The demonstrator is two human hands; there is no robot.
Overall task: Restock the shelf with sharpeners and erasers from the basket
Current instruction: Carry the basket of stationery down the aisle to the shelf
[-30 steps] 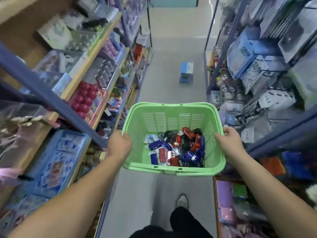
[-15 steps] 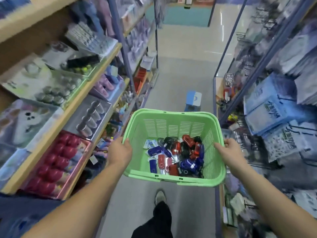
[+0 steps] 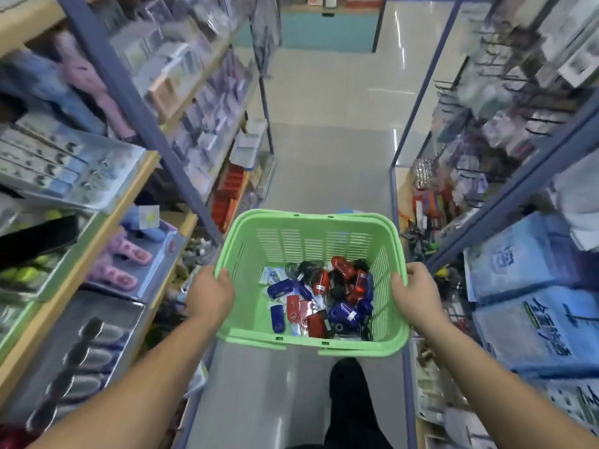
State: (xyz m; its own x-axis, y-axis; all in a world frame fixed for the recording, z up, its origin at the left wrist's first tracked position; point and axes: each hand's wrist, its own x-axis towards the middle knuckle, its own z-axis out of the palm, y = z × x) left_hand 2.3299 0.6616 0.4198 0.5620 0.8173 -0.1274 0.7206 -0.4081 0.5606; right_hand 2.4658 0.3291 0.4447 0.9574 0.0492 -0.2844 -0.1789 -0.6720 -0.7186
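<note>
- Narrow shop aisle, glossy pale grey tiled floor (image 3: 327,150) with streaks of reflected ceiling light.
- Left side: wooden-edged shelving with blue metal uprights (image 3: 129,102), crowded with blurred packaged goods.
- Right side: blue-framed rack with black wire hooks (image 3: 518,92), hanging packets, too blurred to tell apart.
- Lower right: stacked blue printed cartons (image 3: 531,303).
- Far end: teal counter or wall panel (image 3: 327,30) across the aisle.
</note>
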